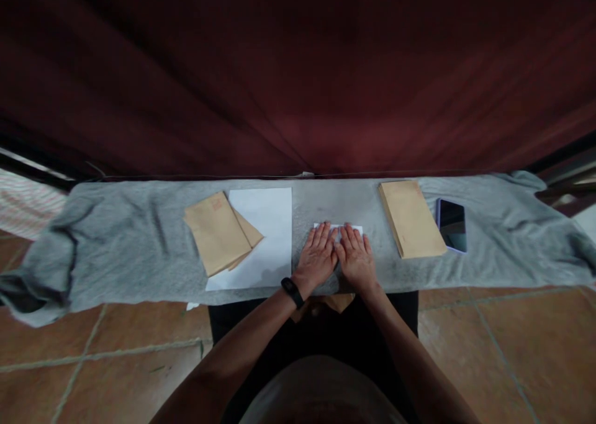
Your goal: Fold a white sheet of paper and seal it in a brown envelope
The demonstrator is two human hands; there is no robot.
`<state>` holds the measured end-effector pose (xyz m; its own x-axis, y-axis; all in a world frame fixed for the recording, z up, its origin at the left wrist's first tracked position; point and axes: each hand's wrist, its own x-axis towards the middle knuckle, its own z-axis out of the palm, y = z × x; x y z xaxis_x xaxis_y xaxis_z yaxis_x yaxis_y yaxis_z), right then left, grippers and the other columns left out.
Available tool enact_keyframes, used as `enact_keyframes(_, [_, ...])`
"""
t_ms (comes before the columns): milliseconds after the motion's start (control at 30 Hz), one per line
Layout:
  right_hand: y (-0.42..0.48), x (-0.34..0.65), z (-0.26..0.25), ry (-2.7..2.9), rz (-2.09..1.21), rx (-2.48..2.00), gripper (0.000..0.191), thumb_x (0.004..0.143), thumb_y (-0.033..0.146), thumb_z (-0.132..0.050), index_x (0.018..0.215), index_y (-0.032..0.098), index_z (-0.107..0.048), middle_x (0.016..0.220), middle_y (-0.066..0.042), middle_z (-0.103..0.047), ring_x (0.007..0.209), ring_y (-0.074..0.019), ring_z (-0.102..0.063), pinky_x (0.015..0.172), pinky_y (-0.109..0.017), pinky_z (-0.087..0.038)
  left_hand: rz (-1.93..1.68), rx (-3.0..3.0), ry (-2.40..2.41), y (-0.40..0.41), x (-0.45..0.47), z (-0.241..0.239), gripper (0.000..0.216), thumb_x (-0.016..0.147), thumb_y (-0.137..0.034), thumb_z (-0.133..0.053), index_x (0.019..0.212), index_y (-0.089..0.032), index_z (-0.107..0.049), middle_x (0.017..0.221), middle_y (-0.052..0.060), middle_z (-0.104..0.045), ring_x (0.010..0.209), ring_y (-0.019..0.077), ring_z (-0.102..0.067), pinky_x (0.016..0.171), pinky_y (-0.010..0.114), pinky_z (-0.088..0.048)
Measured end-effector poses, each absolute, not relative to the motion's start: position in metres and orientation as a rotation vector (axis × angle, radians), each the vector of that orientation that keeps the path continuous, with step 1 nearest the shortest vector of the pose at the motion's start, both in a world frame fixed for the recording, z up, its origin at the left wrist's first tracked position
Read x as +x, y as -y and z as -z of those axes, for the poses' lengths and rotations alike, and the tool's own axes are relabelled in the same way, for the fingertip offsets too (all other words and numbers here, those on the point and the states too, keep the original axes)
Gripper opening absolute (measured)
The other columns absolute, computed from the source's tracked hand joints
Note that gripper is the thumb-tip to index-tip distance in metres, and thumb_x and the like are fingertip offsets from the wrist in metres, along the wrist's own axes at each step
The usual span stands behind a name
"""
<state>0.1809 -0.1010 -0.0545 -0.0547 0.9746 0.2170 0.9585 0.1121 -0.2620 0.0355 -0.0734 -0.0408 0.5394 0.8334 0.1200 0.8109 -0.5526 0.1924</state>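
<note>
Both my hands lie flat, side by side, on a small piece of white paper [357, 228] near the middle of the cloth-covered surface. My left hand [317, 254], with a black band on its wrist, has its fingers stretched out over the paper's left part. Over the right part rests my right hand [356, 257], fingers also extended, the two thumbs close together. Only the paper's far edge and a bit between the hands show; the hands hide the remainder, so I cannot tell whether it is folded. Neither hand grips anything.
Several brown envelopes [218, 234] overlap large white paper [267, 250] on the left. A neat stack of brown envelopes [414, 219] lies right, beside a phone [451, 225]. Grey cloth [139, 238] covers the narrow surface; a dark red curtain [298, 89] hangs behind.
</note>
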Motion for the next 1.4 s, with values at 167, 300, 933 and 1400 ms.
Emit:
enact_keyframes(167, [0.102, 0.180, 0.057, 1.999, -0.013, -1.942, 0.057, 0.106, 0.043, -0.029, 0.153, 0.011, -0.039, 0.158, -0.016, -0.038, 0.147, -0.0306, -0.032, 0.119, -0.051, -0.021, -0.267, 2.667, -1.420, 0.073, 0.036, 0.040, 0.059, 0.100, -0.032, -0.035, 0.155, -0.010, -0.031, 0.163, 0.016, -0.029, 0.153, 0.0271, -0.019, 0.125, 0.049, -0.015])
enact_keyframes(300, [0.103, 0.182, 0.059, 1.962, 0.010, -1.961, 0.062, 0.106, 0.046, -0.029, 0.153, 0.006, -0.036, 0.157, -0.020, -0.037, 0.147, -0.0313, -0.032, 0.119, -0.051, -0.022, -0.246, 2.675, -1.421, 0.073, 0.038, 0.038, 0.060, 0.099, -0.031, -0.036, 0.154, -0.007, -0.031, 0.163, 0.017, -0.028, 0.153, 0.0279, -0.019, 0.125, 0.050, -0.013])
enact_keyframes(933, [0.112, 0.201, 0.064, 1.883, 0.111, -2.001, 0.059, 0.106, 0.038, -0.032, 0.155, 0.007, -0.032, 0.154, -0.020, -0.043, 0.144, -0.0319, -0.038, 0.118, -0.053, -0.025, -0.416, 2.504, -1.687, 0.079, 0.034, 0.043, 0.072, 0.097, -0.046, -0.046, 0.153, -0.004, -0.029, 0.162, 0.024, -0.026, 0.152, 0.0333, -0.021, 0.121, 0.052, -0.025])
enact_keyframes(1400, [0.124, 0.220, 0.061, 1.848, 0.135, -2.090, 0.054, 0.104, 0.035, -0.034, 0.155, 0.015, -0.037, 0.156, -0.014, -0.042, 0.142, -0.0321, -0.041, 0.116, -0.051, -0.028, -0.609, 2.431, -1.797, 0.085, 0.019, 0.053, 0.062, 0.101, -0.031, -0.035, 0.156, -0.006, -0.023, 0.159, 0.022, -0.034, 0.150, 0.0311, -0.027, 0.120, 0.053, -0.030])
